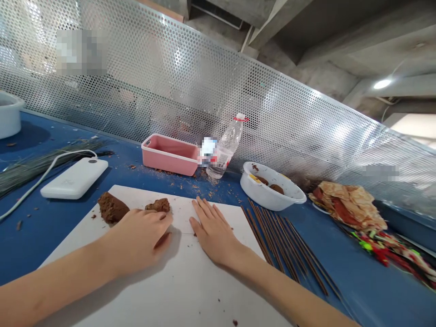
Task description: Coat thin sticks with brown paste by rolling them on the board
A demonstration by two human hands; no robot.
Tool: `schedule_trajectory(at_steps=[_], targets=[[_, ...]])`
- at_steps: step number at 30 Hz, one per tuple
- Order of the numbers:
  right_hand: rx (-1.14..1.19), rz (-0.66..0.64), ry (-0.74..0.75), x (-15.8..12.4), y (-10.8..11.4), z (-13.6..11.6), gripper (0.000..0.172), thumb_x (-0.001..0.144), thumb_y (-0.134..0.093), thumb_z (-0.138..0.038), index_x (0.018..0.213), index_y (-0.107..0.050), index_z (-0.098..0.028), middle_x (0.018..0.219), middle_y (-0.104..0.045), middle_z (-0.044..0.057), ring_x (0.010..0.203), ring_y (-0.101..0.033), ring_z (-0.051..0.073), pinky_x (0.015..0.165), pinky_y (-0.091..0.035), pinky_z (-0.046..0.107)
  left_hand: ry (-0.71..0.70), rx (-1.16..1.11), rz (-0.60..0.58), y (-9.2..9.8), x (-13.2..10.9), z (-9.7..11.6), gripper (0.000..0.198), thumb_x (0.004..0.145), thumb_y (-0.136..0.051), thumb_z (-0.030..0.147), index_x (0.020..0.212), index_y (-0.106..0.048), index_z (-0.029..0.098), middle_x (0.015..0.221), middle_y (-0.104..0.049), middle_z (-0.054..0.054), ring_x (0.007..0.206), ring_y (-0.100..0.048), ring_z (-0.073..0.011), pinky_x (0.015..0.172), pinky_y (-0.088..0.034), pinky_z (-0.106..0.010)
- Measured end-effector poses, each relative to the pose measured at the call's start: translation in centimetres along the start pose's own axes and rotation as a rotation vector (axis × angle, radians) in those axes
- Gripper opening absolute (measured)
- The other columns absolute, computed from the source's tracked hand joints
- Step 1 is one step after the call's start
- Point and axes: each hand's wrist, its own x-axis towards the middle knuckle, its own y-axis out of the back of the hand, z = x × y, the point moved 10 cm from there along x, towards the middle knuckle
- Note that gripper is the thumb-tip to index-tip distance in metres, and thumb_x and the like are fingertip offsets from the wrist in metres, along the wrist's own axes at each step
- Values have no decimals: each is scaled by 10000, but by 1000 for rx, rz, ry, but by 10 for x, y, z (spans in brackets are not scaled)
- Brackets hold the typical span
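Note:
My left hand rests on the white board, fingers curled down over something brown that I cannot make out. Just beyond its knuckles sits a small brown clay-like lump; a larger brown lump lies further left on the board. My right hand lies flat on the board with fingers stretched out and together, palm down, holding nothing. Several thin brown sticks lie in a row on the blue table just right of the board.
A white power bank with cable lies at left beside green stalks. Behind the board stand a pink tray, a plastic bottle and a white bowl with brown lumps. Colourful wrappers lie right. A perforated metal screen backs the table.

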Motion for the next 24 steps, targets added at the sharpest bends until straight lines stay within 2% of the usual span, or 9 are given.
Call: schedule_trajectory(at_steps=[4, 8, 14, 20, 24], targets=[[-6, -41, 18, -34, -2, -11, 647, 1161, -252, -462, 1739, -266, -174, 1814, -143, 27, 1693, -94, 229, 1387, -101, 484, -50, -31, -44, -10, -6, 14, 169, 1002, -493, 239, 945, -652, 254, 899, -762, -51, 824, -764, -343, 657, -464, -427], [31, -95, 7, -47, -5, -16, 671, 1160, -256, -514, 1745, -237, -185, 1815, -130, 7, 1693, -81, 219, 1390, -95, 472, -141, -10, -29, -17, -10, 25, 190, 1030, -462, 234, 989, -644, 266, 877, -741, -42, 796, -753, -321, 630, -442, -422], [95, -102, 20, -34, 1, -18, 693, 1157, -232, -538, 1738, -259, -162, 1813, -142, 26, 1693, -96, 213, 1389, -91, 457, -166, 87, 16, -24, -10, 19, 171, 995, -534, 161, 1047, -647, 279, 834, -730, -28, 729, -738, -306, 578, -368, -386], [117, -15, -43, -5, 15, 2, 737, 1146, -260, -523, 1737, -220, -84, 1810, -156, 109, 1689, -142, 253, 1380, -152, 474, -225, 14, 0, -27, -11, 13, 162, 1007, -530, 162, 1023, -633, 286, 837, -722, -11, 728, -714, -274, 601, -317, -378], [103, -23, -1, -19, 9, -5, 716, 1149, -259, -514, 1729, -265, -96, 1807, -161, 97, 1688, -137, 256, 1382, -146, 474, -237, -51, -1, -25, -14, 17, 188, 1048, -467, 213, 1006, -632, 294, 846, -722, -12, 731, -698, -267, 621, -298, -391]])
